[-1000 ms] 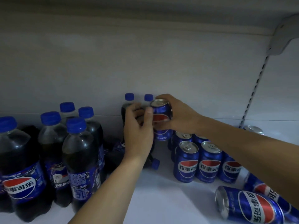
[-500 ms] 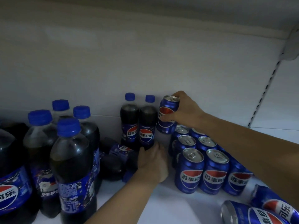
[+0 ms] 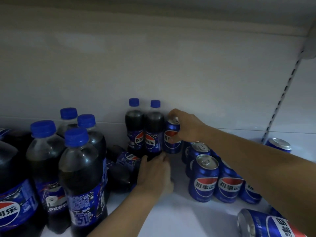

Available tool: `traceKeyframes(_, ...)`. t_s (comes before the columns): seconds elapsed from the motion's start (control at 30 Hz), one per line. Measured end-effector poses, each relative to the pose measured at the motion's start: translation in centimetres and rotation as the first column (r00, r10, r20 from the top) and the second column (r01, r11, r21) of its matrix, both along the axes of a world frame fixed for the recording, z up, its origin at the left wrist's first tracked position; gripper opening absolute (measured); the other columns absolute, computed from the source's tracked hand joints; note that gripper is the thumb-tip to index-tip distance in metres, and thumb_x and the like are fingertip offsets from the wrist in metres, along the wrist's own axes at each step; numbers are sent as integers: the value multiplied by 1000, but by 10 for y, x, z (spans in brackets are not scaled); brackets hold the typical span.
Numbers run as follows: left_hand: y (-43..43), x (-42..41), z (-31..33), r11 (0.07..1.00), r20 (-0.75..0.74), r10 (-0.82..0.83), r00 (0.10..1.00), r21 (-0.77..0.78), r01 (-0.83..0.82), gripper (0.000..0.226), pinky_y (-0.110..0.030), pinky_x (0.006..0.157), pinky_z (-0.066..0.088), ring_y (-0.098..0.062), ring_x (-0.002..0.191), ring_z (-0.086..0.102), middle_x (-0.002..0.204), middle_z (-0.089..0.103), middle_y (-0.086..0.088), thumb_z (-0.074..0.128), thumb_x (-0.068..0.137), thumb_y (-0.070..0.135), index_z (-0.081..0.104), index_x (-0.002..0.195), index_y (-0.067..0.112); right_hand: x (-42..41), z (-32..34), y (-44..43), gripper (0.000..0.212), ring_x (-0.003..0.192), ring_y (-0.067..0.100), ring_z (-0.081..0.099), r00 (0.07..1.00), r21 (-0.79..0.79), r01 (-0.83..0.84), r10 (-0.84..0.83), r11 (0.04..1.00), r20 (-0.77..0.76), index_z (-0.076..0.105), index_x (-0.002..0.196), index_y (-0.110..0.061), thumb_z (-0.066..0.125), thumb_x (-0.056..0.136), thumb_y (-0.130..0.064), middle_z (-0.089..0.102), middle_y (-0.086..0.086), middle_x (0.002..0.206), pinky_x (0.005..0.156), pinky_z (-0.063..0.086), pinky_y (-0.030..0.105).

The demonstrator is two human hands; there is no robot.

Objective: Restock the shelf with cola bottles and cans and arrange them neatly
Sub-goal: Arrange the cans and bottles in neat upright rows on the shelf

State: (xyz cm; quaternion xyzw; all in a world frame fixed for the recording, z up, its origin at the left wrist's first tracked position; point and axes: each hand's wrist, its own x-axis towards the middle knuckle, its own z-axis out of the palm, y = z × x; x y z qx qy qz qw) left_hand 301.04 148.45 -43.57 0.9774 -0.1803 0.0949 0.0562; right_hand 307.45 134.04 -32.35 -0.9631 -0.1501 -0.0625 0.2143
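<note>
right hand (image 3: 188, 128) grasps an upright cola can (image 3: 171, 147) from above at the back of the shelf (image 3: 179, 219), just beside a small bottle (image 3: 153, 132). left hand (image 3: 154, 175) touches that bottle's base; whether it grips, i cannot tell.

"PEPS" on big bottle (image 3: 51, 200), "百事可" on front can (image 3: 205, 184)
</note>
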Motion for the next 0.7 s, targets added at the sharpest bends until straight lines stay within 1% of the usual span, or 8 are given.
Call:
traceKeyframes(0.1, 3, -4, -1, 999, 24, 0, 1000, -42, 1, 61, -45, 119, 21, -13, 143, 37, 160, 34, 5, 56, 87, 33, 46, 146, 18, 2, -9, 3, 91, 115, 24, 48, 999, -203, -12, 21, 979, 41, 44, 142, -25, 93, 65, -26, 50, 6, 131, 88, 45, 33)
traceKeyframes(0.17, 3, -5, -2, 999, 61, -8, 998, -42, 11, 57, -43, 117, 23, -13, 142, 38, 159, 37, 5, 54, 88, 33, 49, 143, 20, 3, -16, 4, 81, 112, 27, 51, 996, -359, 36, -3, 932, 94, 49, 137, -29, 90, 68, -28, 47, 7, 124, 88, 49, 38)
traceKeyframes(0.23, 2, -5, -2, 999, 78, -20, 997, -44, 23, 55, -42, 115, 25, -14, 142, 38, 157, 39, 6, 53, 89, 33, 50, 142, 21, 4, -19, 4, 66, 108, 29, 56, 989, -461, 103, -41, 881, 144, 55, 128, -28, 88, 71, -32, 54, 6, 119, 85, 49, 39)
traceKeyframes(0.33, 3, -4, -4, 999, 60, -28, 998, -33, 30, 56, -44, 116, 23, -14, 143, 37, 159, 36, 4, 53, 90, 33, 48, 145, 20, 6, -20, 12, 55, 103, 28, 60, 983, -498, 145, -65, 855, 174, 60, 120, -23, 85, 72, -34, 62, 5, 114, 80, 49, 37)
traceKeyframes(0.4, 4, -4, -4, 999, 45, -32, 998, -40, 34, 56, -45, 117, 22, -15, 143, 36, 160, 35, 4, 53, 90, 33, 48, 144, 19, 8, -21, 19, 55, 101, 27, 62, 979, -511, 151, -57, 846, 195, 59, 118, -22, 85, 72, -35, 64, 5, 111, 76, 47, 35)
traceKeyframes(0.5, 4, -3, -4, 997, 39, -39, 999, -63, 41, 56, -46, 116, 23, -13, 142, 37, 158, 38, 5, 55, 88, 33, 50, 142, 20, 10, -19, 24, 53, 95, 27, 62, 986, -518, 109, -25, 848, 167, 59, 112, -16, 88, 70, -33, 63, 7, 108, 75, 52, 35)
traceKeyframes(0.6, 5, -3, -3, 996, 40, -54, 998, -68, 56, 55, -46, 113, 26, -13, 139, 40, 154, 42, 7, 57, 87, 34, 51, 140, 22, 13, -15, 24, 50, 85, 24, 58, 991, -558, 55, 24, 828, 134, 60, 108, -12, 88, 71, -29, 63, 10, 108, 72, 52, 33)
traceKeyframes(0.7, 5, -1, -2, 996, 26, -74, 997, -42, 75, 53, -48, 110, 29, -13, 138, 40, 151, 45, 9, 57, 87, 35, 51, 138, 24, 14, -13, 22, 56, 95, 25, 63, 993, -584, 26, 48, 811, 112, 64, 114, -11, 90, 69, -32, 63, 9, 113, 82, 56, 36)
